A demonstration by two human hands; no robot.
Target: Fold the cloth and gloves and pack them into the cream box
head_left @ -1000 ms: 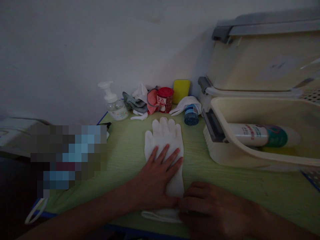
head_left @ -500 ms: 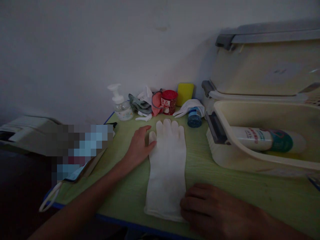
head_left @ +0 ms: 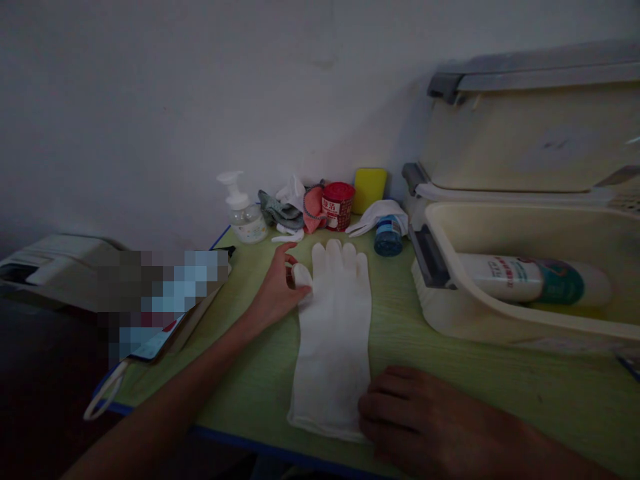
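A pair of white rubber gloves, or a single one (head_left: 334,340), lies flat with its fingers pointing toward the wall; I cannot tell whether a second lies beneath. My left hand (head_left: 281,287) is at its left side, pinching the glove's thumb, which is lifted a little, between thumb and fingers. At the lower right edge of the cuff, my right hand (head_left: 415,417) is closed, with curled fingers against the glove's edge. Its thumb is hidden.
Along the wall stand a pump bottle (head_left: 245,217), crumpled cloths (head_left: 283,208), a red can (head_left: 338,205), a yellow sponge (head_left: 370,190) and a blue jar (head_left: 389,235). On the right, an open cream bin (head_left: 433,313) holds a white-and-green bottle (head_left: 530,279). A phone (head_left: 155,340) lies left on the green table (head_left: 240,393).
My left fingers have closed around the glove's thumb and raised it slightly. My right hand has stayed at the cuff.
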